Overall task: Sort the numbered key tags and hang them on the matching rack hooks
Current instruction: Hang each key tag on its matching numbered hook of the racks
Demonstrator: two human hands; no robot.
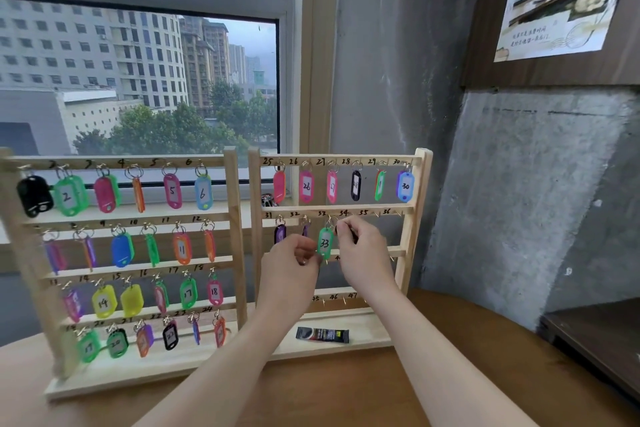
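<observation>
Tag 33 [325, 243]: light, stiff plastic w/ small ring, prob. swings. L hand [294, 255] pinches tag edge; R hand [360, 241] fingers curled at ring near hook 33 [331, 218]. Best hold: ring.

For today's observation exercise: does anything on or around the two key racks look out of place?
Yes. A small dark packet lies flat on the base of the right rack, under the empty hooks. It is no key tag and hangs on nothing. The hung tags look orderly.
</observation>
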